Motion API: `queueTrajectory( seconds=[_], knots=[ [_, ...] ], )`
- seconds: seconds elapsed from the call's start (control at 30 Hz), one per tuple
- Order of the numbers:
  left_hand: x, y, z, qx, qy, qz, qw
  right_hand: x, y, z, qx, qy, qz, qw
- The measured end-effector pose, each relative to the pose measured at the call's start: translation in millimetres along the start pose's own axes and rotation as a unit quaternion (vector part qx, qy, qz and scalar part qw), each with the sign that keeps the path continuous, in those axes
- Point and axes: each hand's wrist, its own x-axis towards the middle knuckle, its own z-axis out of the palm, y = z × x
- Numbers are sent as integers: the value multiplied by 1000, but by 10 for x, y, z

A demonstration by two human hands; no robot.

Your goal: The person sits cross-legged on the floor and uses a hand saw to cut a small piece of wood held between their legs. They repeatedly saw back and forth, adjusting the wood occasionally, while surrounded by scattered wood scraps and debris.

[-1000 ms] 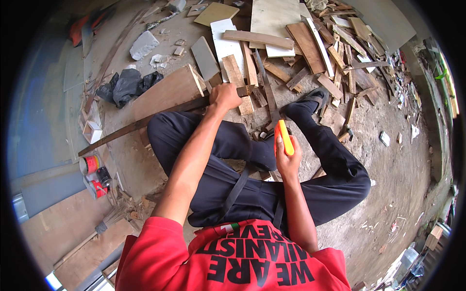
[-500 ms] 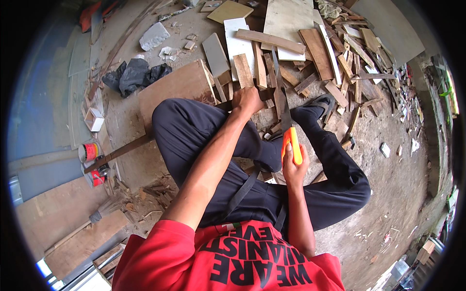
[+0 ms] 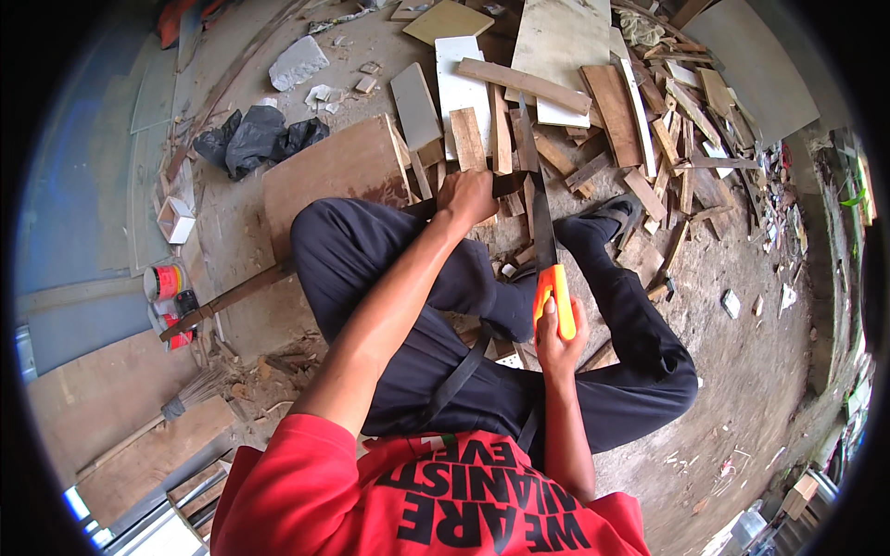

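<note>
My right hand (image 3: 560,341) is closed round the orange and yellow handle (image 3: 554,298) of a handsaw, thumb along its side. The saw's long dark blade (image 3: 542,218) points away from me, crossing the right end of a long dark wooden strip (image 3: 243,295). That strip runs from the lower left, passing behind my bent left leg. My left hand (image 3: 466,196) grips it just left of the blade, knuckles up. Whether the teeth have cut into the strip cannot be made out.
Beyond my hands lies a pile of wood offcuts (image 3: 607,107) and boards. A brown panel (image 3: 334,176) rests left of my left hand, with a black plastic bag (image 3: 255,139) behind it. Cans (image 3: 165,283) stand at the left, near a broom (image 3: 190,389).
My right hand has drawn the saw back a little toward my body. My left hand keeps its hold on the wooden strip, nearly unmoved.
</note>
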Motion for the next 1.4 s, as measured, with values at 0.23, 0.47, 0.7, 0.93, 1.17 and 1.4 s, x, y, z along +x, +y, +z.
queueTrajectory(
  seconds=[0.23, 0.47, 0.7, 0.93, 1.17, 1.4],
  knots=[
    [110, -117, 28, -14, -71, 11, 997, 8, -207, -10, 2, -14, 22, 1000],
    [162, 37, -352, -57, -157, -32, 985, 42, -292, -45, -71, -25, -20, 997],
    [171, -14, -244, -83, -158, -60, 982, -18, -313, -61, -68, -44, -14, 997],
    [89, 96, -365, -65, -159, -51, 984, -105, -252, -88, -6, -50, 92, 994],
    [123, -58, -165, 9, -153, -10, 988, -50, -497, 3, -78, -30, -38, 996],
    [53, -31, -196, -19, -111, -3, 994, -79, -315, -97, -69, -56, 52, 995]
  ],
)
